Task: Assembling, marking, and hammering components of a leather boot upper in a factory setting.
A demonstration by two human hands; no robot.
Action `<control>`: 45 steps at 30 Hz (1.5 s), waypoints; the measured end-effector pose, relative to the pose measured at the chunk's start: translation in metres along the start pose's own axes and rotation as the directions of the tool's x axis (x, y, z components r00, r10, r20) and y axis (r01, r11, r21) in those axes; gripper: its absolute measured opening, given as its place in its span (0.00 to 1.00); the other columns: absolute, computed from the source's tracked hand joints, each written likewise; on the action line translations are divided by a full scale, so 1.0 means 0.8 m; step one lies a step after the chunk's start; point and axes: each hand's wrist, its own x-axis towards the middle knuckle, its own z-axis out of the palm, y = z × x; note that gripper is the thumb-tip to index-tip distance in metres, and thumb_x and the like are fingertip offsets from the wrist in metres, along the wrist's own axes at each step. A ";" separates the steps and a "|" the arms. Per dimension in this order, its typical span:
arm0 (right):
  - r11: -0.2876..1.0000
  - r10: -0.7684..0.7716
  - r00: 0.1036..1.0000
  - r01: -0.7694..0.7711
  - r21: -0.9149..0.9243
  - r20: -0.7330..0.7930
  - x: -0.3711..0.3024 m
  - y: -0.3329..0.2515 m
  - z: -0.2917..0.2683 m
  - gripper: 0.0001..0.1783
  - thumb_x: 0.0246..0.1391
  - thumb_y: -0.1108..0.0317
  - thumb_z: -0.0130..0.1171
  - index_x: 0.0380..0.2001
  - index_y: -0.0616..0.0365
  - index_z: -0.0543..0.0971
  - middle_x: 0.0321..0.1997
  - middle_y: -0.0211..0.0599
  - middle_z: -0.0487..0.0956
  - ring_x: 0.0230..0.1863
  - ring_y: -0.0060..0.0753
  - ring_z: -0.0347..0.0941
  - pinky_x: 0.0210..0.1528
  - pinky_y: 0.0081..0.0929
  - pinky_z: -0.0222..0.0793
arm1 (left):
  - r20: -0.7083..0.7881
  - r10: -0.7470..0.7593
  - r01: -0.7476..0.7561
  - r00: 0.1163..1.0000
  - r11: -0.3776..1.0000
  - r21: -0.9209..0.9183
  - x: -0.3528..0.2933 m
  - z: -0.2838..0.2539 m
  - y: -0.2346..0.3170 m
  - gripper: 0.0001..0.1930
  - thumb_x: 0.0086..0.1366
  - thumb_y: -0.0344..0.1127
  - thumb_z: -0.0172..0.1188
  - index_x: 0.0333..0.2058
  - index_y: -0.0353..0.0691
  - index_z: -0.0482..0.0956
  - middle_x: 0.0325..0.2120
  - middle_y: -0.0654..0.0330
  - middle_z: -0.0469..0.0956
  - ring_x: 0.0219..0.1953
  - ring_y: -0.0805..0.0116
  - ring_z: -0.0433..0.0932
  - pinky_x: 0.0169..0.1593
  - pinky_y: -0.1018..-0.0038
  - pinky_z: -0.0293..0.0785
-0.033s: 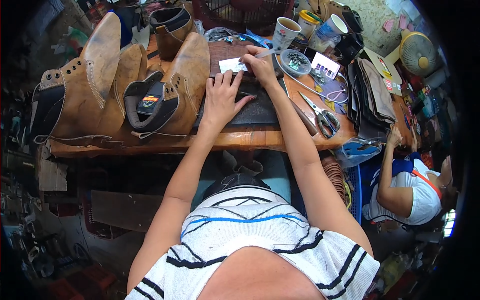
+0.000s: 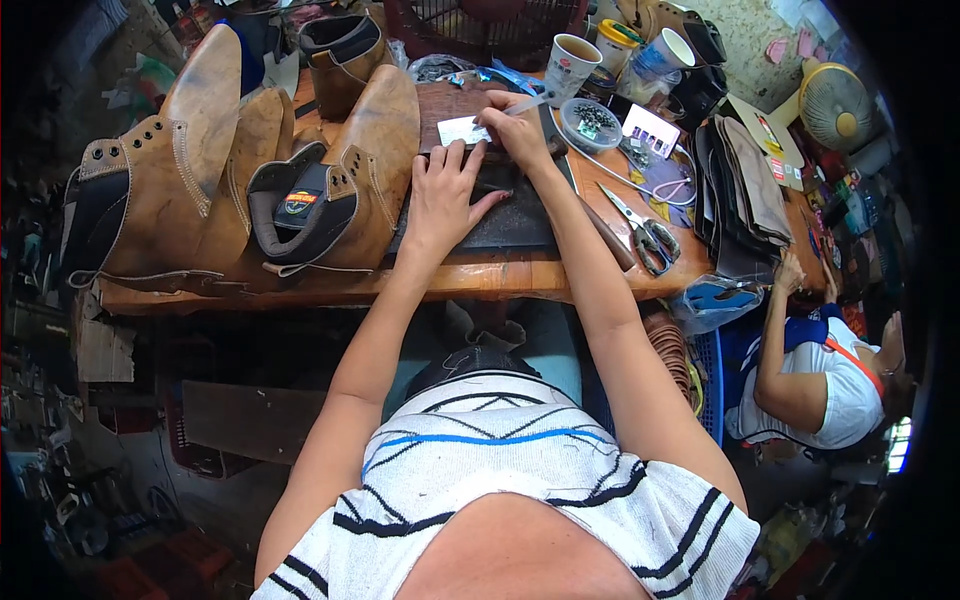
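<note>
A small white rectangular slip of paper [image 2: 457, 131] lies flat in the upper middle of the frame, left of the right hand [image 2: 513, 130] and just above the left hand [image 2: 444, 195]. Both are close: the right covers the slip's right end, while the left's fingertips touch its lower edge. The right grip pinches a slender, pale, translucent pen [image 2: 540, 100]; the left grip pinches nothing, its fingers extended and thumb spread to the right.

The pen's long axis slants, its back end pointing to the upper right and its front running lower left toward the slip; the tip is hidden by the fingers, so contact cannot be told. The slip's visible part runs roughly left to right, its upper edge rising slightly rightward. Below it, a dark flat mat [image 2: 515, 228] lies on the orange-brown wooden worktop [image 2: 450, 281].
</note>
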 end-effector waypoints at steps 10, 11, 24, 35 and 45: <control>0.992 -0.025 1.000 0.027 -0.125 0.019 0.004 0.030 -0.002 0.11 0.45 0.74 0.57 0.13 0.63 0.70 0.13 0.24 0.65 0.17 0.14 0.59 0.18 0.23 0.50 | -0.028 0.025 -0.026 0.999 1.000 -0.017 0.002 0.002 -0.002 0.36 0.57 0.60 0.66 0.57 0.40 0.77 0.44 0.55 0.72 0.47 0.58 0.69 0.49 0.62 0.63; 0.991 -0.034 0.999 0.036 -0.128 0.017 0.003 0.030 -0.002 0.11 0.45 0.74 0.56 0.13 0.63 0.70 0.13 0.24 0.66 0.17 0.14 0.59 0.18 0.22 0.50 | -0.027 0.027 -0.027 0.999 0.999 -0.019 0.002 0.001 -0.001 0.36 0.57 0.60 0.66 0.57 0.40 0.77 0.44 0.55 0.72 0.47 0.58 0.69 0.49 0.62 0.63; 0.983 0.165 0.985 -0.161 0.086 -0.045 -0.003 0.007 -0.035 0.09 0.47 0.73 0.55 0.16 0.62 0.77 0.15 0.27 0.73 0.16 0.14 0.64 0.19 0.20 0.54 | 0.016 0.006 -0.006 1.000 1.000 -0.003 0.001 0.002 -0.001 0.37 0.58 0.61 0.64 0.61 0.44 0.73 0.46 0.56 0.71 0.46 0.59 0.68 0.50 0.62 0.63; 0.986 0.051 0.995 -0.064 -0.156 -0.089 -0.007 0.030 -0.028 0.11 0.41 0.69 0.56 0.15 0.67 0.69 0.14 0.36 0.64 0.20 0.23 0.63 0.23 0.31 0.55 | 0.044 0.001 -0.003 0.999 1.000 0.030 -0.001 0.005 -0.001 0.39 0.59 0.66 0.60 0.64 0.51 0.71 0.48 0.57 0.69 0.46 0.59 0.66 0.51 0.63 0.61; 0.989 -0.009 0.997 -0.003 -0.147 -0.079 -0.007 0.041 -0.030 0.09 0.46 0.73 0.54 0.15 0.62 0.73 0.15 0.24 0.68 0.18 0.13 0.60 0.20 0.20 0.51 | 0.054 -0.005 0.004 0.999 1.000 0.020 0.000 0.005 0.000 0.39 0.59 0.65 0.61 0.64 0.50 0.71 0.48 0.56 0.69 0.47 0.59 0.66 0.51 0.63 0.61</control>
